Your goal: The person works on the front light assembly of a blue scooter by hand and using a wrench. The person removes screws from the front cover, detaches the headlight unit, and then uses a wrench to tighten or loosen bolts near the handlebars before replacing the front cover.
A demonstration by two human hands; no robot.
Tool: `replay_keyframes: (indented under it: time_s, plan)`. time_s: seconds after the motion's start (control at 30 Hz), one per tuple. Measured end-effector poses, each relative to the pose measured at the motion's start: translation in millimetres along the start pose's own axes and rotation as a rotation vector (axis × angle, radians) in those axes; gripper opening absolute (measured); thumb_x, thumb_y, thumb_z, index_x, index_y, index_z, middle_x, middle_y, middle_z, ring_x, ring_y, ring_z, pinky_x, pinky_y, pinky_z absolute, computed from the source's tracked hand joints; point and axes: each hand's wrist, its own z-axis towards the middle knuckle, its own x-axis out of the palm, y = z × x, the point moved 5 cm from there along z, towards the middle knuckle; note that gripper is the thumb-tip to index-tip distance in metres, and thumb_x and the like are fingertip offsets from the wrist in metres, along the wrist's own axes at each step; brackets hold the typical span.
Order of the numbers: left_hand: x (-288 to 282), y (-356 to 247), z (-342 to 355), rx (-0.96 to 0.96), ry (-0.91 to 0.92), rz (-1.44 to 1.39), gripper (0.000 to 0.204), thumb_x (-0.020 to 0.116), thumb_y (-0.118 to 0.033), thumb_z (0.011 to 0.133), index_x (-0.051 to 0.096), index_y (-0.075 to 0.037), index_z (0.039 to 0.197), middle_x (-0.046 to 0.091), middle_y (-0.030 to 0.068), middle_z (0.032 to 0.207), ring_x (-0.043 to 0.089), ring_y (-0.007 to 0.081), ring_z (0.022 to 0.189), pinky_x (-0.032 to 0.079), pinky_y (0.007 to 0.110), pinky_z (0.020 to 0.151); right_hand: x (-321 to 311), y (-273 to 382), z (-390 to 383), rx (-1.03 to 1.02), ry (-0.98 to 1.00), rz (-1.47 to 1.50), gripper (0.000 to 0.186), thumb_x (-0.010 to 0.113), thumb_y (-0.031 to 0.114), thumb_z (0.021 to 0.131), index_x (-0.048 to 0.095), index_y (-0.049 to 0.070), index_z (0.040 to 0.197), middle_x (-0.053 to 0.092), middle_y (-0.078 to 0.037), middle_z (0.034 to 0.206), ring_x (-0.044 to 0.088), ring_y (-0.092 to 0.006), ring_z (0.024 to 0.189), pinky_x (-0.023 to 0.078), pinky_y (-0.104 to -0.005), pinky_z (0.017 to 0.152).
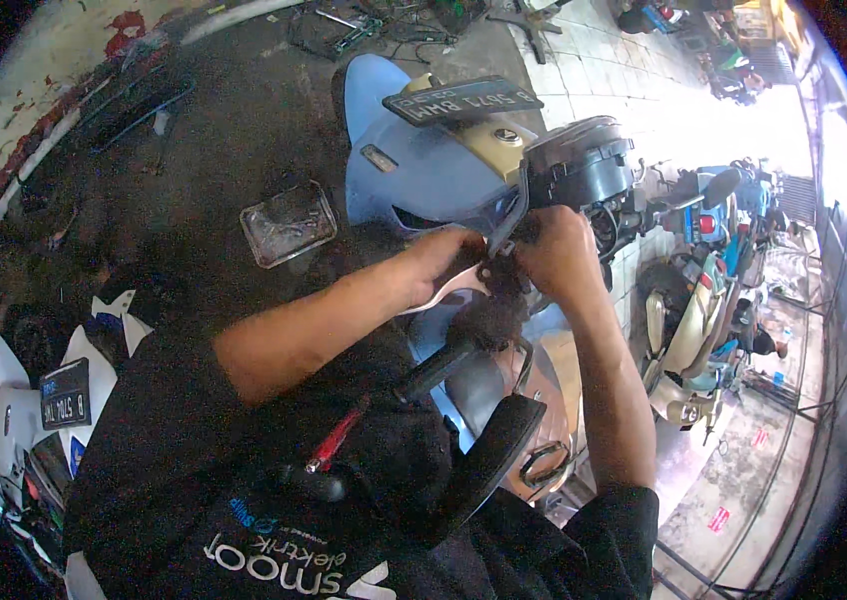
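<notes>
Left hand (head view): the left hand (452,252) reaches in under the headlamp unit, beside a pale curved piece (456,284); its fingertips are hidden, so I cannot tell how far they open or whether they grip.
Right hand: the right hand (556,245) is bent in just below the headlamp unit, close to the left; fingers curl inward among dark parts, their tips out of sight, and a grasp cannot be told.
Headlamp unit: the black, rounded headlamp unit (584,165) sits just above both hands, at the front of the blue scooter (414,175).
Plate: a dark plate (464,100) juts over the blue bodywork.
Floor: a metal tray (289,225) lies left of the scooter.
</notes>
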Motion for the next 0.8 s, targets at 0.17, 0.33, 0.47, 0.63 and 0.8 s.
replay_keyframes:
  time_s: [0.17,0.33,0.47,0.63,0.8]
  plan:
    - [17.1,-4.7,-15.4,-0.01,-0.026,0.094,0.024,0.047,-0.019,0.091,0.064,-0.003,0.092,0.067,0.0108,0.084,0.064,0.0235,0.073,0.053,0.037,0.077,1.9,-3.5,-6.5,0.049,-0.009,0.13,0.018,0.064,0.012,0.068,0.07,0.001,0.08,0.066,-0.024,0.08,0.064,-0.0416,0.08,0.051,-0.0464,0.075]
    - [16.3,-4.5,-12.8,0.009,-0.001,0.074,0.023,0.046,-0.019,0.092,0.064,-0.003,0.092,0.067,0.0097,0.085,0.064,0.0213,0.074,0.052,0.034,0.075,2.6,3.4,-12.0,0.059,-0.115,0.031,0.016,0.064,0.011,0.07,0.07,0.001,0.081,0.065,-0.024,0.079,0.064,-0.0419,0.08,0.051,-0.0475,0.074]
    - [13.4,-1.7,-11.1,-0.019,-0.029,0.112,0.021,0.048,-0.018,0.092,0.064,-0.004,0.094,0.067,0.0083,0.086,0.063,0.0182,0.075,0.051,0.03,0.072,2.2,4.2,-20.8,0.118,-0.07,-0.036,0.015,0.062,0.01,0.074,0.069,0.0,0.083,0.064,-0.024,0.08,0.063,-0.0433,0.08,0.05,-0.0478,0.074]
    - [17.9,-7.6,-21.2,0.014,-0.032,0.125,0.021,0.049,-0.019,0.092,0.064,-0.005,0.096,0.067,0.007,0.087,0.063,0.0168,0.074,0.051,0.03,0.072,-34.8,26.2,-51.9,-0.242,-0.414,-0.074,0.023,0.06,0.008,0.079,0.069,0.002,0.1,0.062,-0.024,0.082,0.061,-0.0419,0.078,0.049,-0.049,0.074]
    - [10.8,1.7,-11.7,-0.125,0.035,0.076,0.023,0.048,-0.02,0.092,0.064,-0.005,0.099,0.068,0.0077,0.091,0.065,0.0183,0.077,0.052,0.031,0.069,-27.5,12.5,-48.9,-0.015,0.39,0.239,0.041,0.057,0.034,0.088,0.061,0.002,0.113,0.064,-0.031,0.093,0.06,-0.0439,0.097,0.047,-0.0515,0.082]
